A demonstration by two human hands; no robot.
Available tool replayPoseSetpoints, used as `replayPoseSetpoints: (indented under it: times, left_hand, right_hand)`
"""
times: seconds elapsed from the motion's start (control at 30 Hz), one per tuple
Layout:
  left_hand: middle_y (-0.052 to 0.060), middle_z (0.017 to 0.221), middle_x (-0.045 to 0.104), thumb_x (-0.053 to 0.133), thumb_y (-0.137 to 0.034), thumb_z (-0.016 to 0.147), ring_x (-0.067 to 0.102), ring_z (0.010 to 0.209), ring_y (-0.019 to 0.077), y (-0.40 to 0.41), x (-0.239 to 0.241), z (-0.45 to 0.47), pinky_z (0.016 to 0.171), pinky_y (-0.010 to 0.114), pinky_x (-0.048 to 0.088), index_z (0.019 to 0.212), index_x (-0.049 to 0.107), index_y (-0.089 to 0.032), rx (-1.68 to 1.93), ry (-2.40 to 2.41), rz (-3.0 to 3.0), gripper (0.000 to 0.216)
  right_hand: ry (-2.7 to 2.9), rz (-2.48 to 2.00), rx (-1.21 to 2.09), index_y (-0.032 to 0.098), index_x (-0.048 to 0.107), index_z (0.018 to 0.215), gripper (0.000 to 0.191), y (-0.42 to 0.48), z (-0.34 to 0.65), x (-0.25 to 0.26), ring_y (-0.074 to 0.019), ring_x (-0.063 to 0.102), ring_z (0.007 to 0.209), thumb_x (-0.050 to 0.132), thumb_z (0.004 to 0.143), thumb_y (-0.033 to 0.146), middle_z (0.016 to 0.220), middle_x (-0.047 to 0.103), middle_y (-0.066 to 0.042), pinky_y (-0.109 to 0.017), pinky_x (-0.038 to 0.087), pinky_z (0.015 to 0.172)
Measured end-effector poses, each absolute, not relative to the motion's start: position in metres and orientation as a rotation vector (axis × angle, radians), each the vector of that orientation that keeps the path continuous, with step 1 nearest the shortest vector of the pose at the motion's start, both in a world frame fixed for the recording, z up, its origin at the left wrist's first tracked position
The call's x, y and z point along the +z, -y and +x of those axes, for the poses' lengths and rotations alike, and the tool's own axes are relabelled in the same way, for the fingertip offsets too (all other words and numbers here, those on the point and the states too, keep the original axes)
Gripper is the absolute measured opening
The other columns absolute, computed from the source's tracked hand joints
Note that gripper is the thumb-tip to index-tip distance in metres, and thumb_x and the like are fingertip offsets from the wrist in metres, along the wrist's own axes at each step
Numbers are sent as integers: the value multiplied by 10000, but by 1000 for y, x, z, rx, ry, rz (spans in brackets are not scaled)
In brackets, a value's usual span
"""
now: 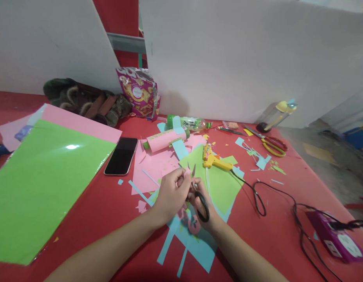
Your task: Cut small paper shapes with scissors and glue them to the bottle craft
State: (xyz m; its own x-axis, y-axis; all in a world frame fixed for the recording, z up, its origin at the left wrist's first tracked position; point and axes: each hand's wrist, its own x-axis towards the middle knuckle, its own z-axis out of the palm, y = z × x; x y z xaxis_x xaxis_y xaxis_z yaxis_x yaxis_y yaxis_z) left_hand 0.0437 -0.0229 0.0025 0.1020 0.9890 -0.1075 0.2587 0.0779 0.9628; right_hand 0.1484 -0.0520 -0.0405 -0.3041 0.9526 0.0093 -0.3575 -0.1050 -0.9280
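My left hand (pixel 174 188) is closed, pinching a small piece of pink paper (pixel 187 171) between thumb and fingers. My right hand (pixel 203 199) grips a pair of scissors (pixel 202 205) with black handles; the parted blades point up and away, close beside the pink piece. Whether the blades touch the paper I cannot tell. Under and around both hands lie sheets of blue paper (pixel 199 250), green paper (pixel 228 188) and pink paper (pixel 143 174). Just below the hands is a pink cut-out (pixel 194 225) with a small dark mark.
A yellow glue gun (pixel 216 161) lies ahead, its black cord running to a purple power strip (pixel 336 237). Behind are a pink paper roll (pixel 165 140) and a green bottle (pixel 188 123). A phone (pixel 121 156) and green sheets (pixel 52 180) lie left; red-handled scissors (pixel 269 141) lie right.
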Motion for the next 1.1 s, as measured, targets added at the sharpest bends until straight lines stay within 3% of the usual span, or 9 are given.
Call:
replayPoseSetpoints:
  times: [1.1]
  left_hand:
    - [-69, 457, 247, 393, -260, 774, 298, 425, 53, 25, 1, 48, 426, 175, 257, 522, 254, -173, 1000, -1317, 1319, 301]
  right_hand:
    - [1069, -896, 1553, 231, 340, 784, 390, 52, 146, -41, -75, 365, 467, 561, 665, 529, 608, 382, 63, -203, 310, 446]
